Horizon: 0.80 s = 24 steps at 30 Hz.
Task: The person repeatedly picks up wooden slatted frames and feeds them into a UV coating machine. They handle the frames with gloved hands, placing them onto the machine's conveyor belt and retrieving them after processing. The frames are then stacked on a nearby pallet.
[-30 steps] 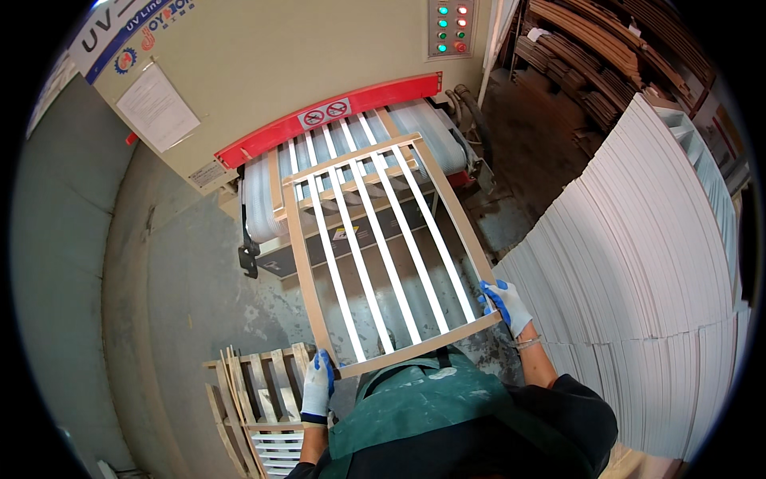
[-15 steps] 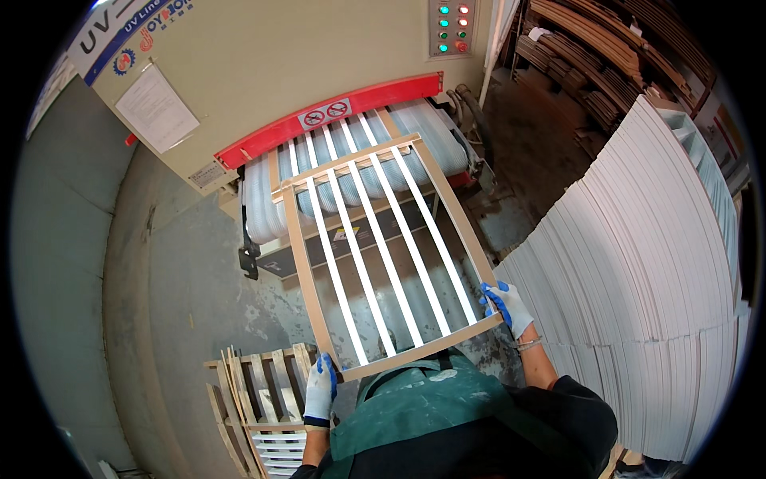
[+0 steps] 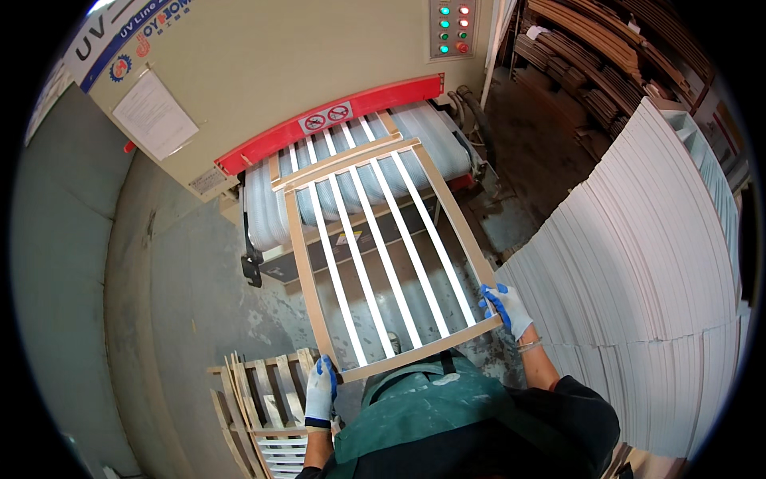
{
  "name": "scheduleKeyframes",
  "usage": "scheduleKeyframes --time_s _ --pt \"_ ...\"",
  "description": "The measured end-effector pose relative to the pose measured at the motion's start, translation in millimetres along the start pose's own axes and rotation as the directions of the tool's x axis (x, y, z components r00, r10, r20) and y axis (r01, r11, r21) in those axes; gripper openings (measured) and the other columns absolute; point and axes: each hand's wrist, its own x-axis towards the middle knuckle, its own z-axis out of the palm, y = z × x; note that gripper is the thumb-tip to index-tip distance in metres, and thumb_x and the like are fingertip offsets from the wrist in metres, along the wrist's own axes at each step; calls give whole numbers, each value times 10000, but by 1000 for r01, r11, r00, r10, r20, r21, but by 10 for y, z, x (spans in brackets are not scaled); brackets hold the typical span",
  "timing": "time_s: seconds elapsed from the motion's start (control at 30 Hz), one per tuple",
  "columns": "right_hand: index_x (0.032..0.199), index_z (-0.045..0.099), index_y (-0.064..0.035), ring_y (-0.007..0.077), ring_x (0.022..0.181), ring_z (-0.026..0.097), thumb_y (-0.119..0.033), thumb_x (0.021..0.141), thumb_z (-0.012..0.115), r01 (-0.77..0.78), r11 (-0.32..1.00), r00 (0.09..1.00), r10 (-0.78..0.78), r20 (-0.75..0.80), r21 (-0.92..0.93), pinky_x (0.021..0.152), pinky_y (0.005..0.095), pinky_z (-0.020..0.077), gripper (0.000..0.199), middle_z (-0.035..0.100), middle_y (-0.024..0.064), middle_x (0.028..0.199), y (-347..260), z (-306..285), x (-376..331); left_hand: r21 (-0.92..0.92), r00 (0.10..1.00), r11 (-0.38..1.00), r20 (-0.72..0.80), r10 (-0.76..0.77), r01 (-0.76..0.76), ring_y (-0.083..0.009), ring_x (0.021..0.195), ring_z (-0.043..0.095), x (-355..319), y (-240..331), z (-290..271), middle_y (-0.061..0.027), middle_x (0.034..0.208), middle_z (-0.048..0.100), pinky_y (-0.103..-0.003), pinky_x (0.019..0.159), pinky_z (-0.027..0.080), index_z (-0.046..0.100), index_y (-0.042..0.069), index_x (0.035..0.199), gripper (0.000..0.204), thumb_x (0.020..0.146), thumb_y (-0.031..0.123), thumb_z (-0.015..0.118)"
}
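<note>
Leading frame sits farther in than before; our slatted frame lies behind it, far end over the conveyor. Left hand, right hand clamp its near corners; we should keep it level, square.

A worker wears a dark top under a pale-flecked green apron. The left glove, white and blue, has a dark cuff; the right glove is similarly coloured, above what appears to be a thin wristband.
</note>
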Motion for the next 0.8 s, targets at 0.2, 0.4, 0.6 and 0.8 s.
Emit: scheduleKeyframes --time_s 0.2,0.4,0.6,0.8 --pt "1077 631 -30 195 717 692 -408 934 678 24 993 999 -27 21 118 523 327 557 407 670 76 832 58 29 309 -31 999 999 40 -19 20 -405 857 641 260 -147 -71 -220 852 647 -460 755 467 597 -26 958 445 1064 339 364" --pt "1073 605 -26 240 679 693 -402 960 637 0 995 997 -7 73 101 501 357 562 394 649 122 776 -130 123 532 201 931 925 -107 349 -323 -380 850 629 511 -399 -41 -223 899 641 -473 788 478 576 -28 978 297 1051 201 402" --pt "1082 617 -32 232 657 691 -464 966 612 -6 1000 991 7 131 -13 539 348 578 447 653 94 816 -268 110 840 113 988 982 37 147 -150 -396 815 607 795 -165 -165 -206 842 615 -472 766 484 555 -4 913 280 1043 195 407" --pt "1062 622 -50 264 700 698 -426 974 616 -20 1000 992 19 123 6 557 373 580 386 660 96 839 -380 150 1138 -15 995 997 67 70 -70 -366 832 635 1021 -316 13 -189 936 647 -440 771 516 546 3 1087 276 1039 255 446"
